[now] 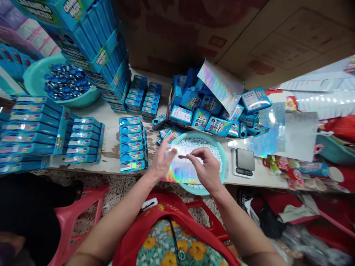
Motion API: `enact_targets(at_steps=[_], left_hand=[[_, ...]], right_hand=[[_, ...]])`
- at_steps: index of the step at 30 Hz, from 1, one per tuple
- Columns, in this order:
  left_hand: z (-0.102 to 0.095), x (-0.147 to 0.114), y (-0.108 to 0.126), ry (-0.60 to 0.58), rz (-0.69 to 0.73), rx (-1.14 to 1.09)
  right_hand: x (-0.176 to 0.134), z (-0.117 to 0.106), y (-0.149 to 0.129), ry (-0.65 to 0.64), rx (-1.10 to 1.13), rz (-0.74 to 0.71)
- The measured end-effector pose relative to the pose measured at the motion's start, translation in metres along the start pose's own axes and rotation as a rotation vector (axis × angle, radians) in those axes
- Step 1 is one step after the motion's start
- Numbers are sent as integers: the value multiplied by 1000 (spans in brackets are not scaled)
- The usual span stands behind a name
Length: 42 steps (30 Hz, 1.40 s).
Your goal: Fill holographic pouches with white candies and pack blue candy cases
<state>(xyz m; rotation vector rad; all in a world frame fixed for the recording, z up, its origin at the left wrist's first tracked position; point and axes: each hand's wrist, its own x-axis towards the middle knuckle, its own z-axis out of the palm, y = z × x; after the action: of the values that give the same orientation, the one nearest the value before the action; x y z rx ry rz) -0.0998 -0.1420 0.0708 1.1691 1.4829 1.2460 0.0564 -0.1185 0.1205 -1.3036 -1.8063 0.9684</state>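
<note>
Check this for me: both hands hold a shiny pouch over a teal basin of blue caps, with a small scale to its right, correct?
Not quite. In the head view, the basin under the pouch holds white pellets; the blue caps sit in another basin, far left. Left hand, right hand and scale are right.

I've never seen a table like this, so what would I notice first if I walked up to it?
Probably the shiny rainbow pouch that the left hand and right hand hold over a teal basin of small white candies at the table's front edge. Then all the blue: stacked boxes at the left, and a loose pile of small boxes behind the basin.
</note>
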Motion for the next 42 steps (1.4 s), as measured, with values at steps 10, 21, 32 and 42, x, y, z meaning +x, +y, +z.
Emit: enact_targets(at_steps=[10, 21, 32, 42], left_hand=[[-115, -61, 20, -147, -243, 282], [-172, -57, -66, -28, -248, 96], [-147, -97, -39, 488, -277, 610], [20, -6, -72, 284, -350, 259]], right_hand=[[-22, 107, -28, -36, 173, 191], [-17, 201, -13, 42, 21, 184], [-8, 142, 27, 161, -27, 4], [15, 106, 128, -102, -557, -265]])
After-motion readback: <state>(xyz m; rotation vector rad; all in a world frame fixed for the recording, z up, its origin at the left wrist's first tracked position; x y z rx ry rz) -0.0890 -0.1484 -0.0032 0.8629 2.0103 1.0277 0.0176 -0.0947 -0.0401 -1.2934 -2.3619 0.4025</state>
